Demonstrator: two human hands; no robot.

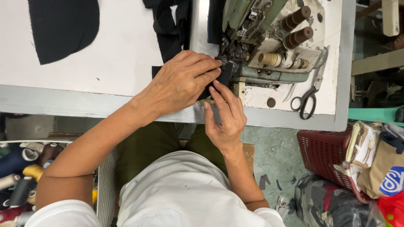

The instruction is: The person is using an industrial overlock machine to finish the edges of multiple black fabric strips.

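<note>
My left hand (pixel 183 80) lies flat on a small piece of black fabric (pixel 225 75) and presses it against the needle area of a green sewing machine (pixel 252 38). My right hand (pixel 225 115) pinches the near edge of the same black piece at the table's front edge, fingers pointing up toward the machine. Most of the fabric is hidden under my hands.
A dark curved fabric panel (pixel 63 27) lies at the table's far left. More black strips (pixel 170 25) hang behind my left hand. Black-handled scissors (pixel 309 98) rest on the table (pixel 84 101) at right. A red basket (pixel 324 153) and bags stand on the floor at right, thread cones (pixel 21 176) at left.
</note>
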